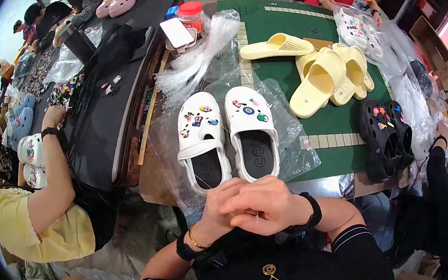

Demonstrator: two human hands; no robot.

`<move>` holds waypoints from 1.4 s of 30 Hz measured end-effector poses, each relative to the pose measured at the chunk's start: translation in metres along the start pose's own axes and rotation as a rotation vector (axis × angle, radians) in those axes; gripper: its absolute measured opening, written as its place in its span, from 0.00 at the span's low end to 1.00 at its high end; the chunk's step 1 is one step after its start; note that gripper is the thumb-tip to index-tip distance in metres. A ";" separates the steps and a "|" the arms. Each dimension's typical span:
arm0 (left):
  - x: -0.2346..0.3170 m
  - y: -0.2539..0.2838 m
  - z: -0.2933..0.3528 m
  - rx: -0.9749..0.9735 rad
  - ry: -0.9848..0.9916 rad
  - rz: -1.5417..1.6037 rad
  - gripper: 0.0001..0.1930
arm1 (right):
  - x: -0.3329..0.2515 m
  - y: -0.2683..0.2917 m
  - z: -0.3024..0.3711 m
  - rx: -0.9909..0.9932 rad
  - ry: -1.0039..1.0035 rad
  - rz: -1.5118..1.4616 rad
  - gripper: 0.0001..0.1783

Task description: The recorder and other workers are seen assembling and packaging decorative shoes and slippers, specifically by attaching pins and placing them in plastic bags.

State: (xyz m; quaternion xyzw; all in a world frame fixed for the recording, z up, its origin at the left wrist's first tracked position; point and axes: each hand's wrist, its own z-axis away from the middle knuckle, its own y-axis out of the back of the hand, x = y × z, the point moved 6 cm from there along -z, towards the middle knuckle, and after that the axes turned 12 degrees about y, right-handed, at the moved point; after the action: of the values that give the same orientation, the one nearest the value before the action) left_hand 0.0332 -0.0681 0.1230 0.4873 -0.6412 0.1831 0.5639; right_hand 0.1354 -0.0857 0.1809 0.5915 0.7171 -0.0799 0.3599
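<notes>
Just in front of a pair of white clogs, my left hand [218,210] and my right hand [268,204] meet, both with fingers curled in. The right hand overlaps the left and hides part of its fingers. A tiny pale, clear bit shows at the right hand's fingers, too small to name. The left white clog [199,143] and right white clog [254,133] lie side by side, toes pointing away, with colourful charms on top and black insoles. Under them spreads a clear plastic bag [301,155]. Beyond lies a bundle of thin clear plastic strands [193,68].
Pale yellow slides [318,83] sit at the right on the green mat [338,159], near black clogs [383,137] with charms. A red-lidded jar [191,16] and a phone [175,32] stand behind. Co-workers sit at the left, the far right and the right edge.
</notes>
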 end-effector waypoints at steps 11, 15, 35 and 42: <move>0.008 0.046 0.000 0.237 0.387 0.319 0.04 | 0.028 0.035 0.048 -0.127 -0.702 0.212 0.23; -0.002 0.071 0.007 0.367 0.409 0.512 0.05 | 0.042 0.037 0.088 -0.172 -0.587 0.338 0.10; -0.026 0.079 0.029 0.321 0.647 0.585 0.08 | 0.003 0.051 0.075 0.082 -0.484 0.485 0.05; -0.036 0.061 0.045 0.117 0.779 0.167 0.09 | -0.006 0.042 0.074 0.030 -0.226 0.593 0.06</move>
State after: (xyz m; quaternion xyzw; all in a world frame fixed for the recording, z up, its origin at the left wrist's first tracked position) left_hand -0.0454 -0.0601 0.0963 0.3590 -0.4053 0.4354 0.7192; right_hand 0.2046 -0.1185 0.1439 0.7674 0.4675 -0.0473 0.4364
